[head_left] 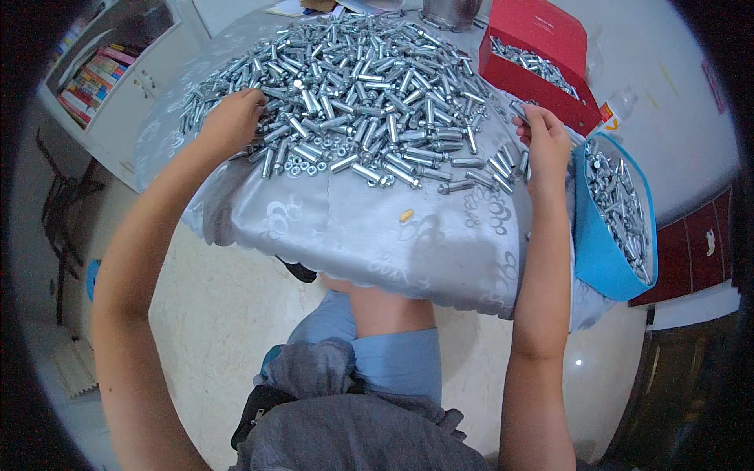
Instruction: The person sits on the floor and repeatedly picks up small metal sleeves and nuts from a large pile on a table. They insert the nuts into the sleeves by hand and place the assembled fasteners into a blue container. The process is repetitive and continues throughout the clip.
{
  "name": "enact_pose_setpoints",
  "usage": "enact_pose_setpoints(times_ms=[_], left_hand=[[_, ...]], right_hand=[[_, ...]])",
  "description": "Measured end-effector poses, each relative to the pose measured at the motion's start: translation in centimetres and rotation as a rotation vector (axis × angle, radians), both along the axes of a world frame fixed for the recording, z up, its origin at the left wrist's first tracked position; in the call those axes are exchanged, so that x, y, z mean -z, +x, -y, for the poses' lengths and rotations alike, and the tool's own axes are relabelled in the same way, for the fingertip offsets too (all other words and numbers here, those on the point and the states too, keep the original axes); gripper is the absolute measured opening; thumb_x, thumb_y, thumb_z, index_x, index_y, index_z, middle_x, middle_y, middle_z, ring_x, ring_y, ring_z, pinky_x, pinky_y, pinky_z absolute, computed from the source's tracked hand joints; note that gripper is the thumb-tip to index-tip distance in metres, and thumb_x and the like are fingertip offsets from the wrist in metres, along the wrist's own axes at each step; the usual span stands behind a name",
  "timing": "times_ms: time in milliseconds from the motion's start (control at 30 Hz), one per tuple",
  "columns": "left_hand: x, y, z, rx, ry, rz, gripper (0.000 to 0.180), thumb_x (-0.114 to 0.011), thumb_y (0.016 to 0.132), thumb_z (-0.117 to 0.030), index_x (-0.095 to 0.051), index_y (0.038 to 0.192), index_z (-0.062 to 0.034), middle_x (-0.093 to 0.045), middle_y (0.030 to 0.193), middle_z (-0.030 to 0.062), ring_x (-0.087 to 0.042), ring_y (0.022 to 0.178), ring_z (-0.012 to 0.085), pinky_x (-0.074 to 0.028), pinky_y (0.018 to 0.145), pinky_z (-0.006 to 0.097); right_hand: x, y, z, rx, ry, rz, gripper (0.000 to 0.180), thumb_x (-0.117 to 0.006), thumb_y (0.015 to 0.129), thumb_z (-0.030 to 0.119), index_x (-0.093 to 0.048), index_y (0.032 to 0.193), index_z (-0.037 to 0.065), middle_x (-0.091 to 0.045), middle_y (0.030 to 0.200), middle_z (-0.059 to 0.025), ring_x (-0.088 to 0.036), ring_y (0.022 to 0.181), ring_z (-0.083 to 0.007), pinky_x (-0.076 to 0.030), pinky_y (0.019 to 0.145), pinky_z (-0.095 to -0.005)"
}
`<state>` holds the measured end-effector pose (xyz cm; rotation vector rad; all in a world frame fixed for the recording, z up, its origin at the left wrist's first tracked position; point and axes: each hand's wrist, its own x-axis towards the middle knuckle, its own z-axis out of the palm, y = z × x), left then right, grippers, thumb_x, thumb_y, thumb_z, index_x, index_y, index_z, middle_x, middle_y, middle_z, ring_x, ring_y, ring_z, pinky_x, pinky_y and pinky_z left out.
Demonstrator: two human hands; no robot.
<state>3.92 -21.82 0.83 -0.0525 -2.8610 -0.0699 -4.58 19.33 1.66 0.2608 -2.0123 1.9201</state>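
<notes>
Silver patterned cloth covers the one table (pixel 353 228), its edge scalloped toward the person. On it lies one large heap of metal bolts (pixel 353 86), far too many to count, spread from the far side down to the near middle, with loose small nuts (pixel 302 166) scattered at its near rim. Two open boxes sit at the right: one red box (pixel 542 47) at the far right and one blue box (pixel 601 243) at the near right edge, each partly filled with bolts. One white bottle (pixel 616 110) with an orange label lies between the two boxes. One small tan pellet (pixel 406 215) rests alone on bare cloth, near the heap. Left hand (pixel 229 122): fingers curled down into the left rim of the heap, touching bolts; whether it grips any, cannot tell. Right hand (pixel 542 145): fingers pinched together on a single bolt (pixel 520 111), lifted just above the heap's right fringe, beside the blue box.
</notes>
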Motion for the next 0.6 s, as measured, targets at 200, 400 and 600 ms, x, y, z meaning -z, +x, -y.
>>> enact_pose_setpoints(times_ms=[200, 400, 600], left_hand=[[1.6, -3.6, 0.5, 0.083, 0.106, 0.034, 0.037, -0.036, 0.086, -0.028, -0.047, 0.117, -0.011, -0.052, 0.112, 0.0121, -0.049, 0.102, 0.0294, -0.035, 0.089, 0.038], [0.7, -5.3, -0.4, -0.094, 0.047, 0.138, 0.042, -0.027, 0.085, -0.033, -0.049, 0.116, -0.016, -0.047, 0.122, 0.0068, -0.044, 0.11, 0.026, -0.029, 0.093, 0.044], [1.0, -6.9, 0.3, -0.161, 0.0, 0.176, 0.041, -0.025, 0.084, -0.035, -0.048, 0.116, -0.0233, -0.046, 0.123, 0.003, -0.035, 0.118, 0.0299, -0.02, 0.095, 0.05]], right_hand=[[0.2, 0.0, 0.0, 0.002, 0.012, 0.003, 0.019, -0.054, 0.082, 0.019, -0.06, 0.084, 0.001, -0.06, 0.07, -0.0057, -0.049, 0.058, -0.0069, -0.038, 0.055, -0.0197], [0.3, -0.1, -0.1, 0.002, 0.002, 0.017, 0.018, -0.053, 0.082, 0.018, -0.06, 0.085, 0.002, -0.06, 0.071, -0.005, -0.049, 0.059, -0.0064, -0.038, 0.055, -0.0192], [0.0, 0.1, -0.2, -0.001, -0.027, 0.036, 0.017, -0.054, 0.082, 0.018, -0.06, 0.084, 0.002, -0.06, 0.071, -0.0045, -0.048, 0.058, -0.0062, -0.037, 0.054, -0.0185]])
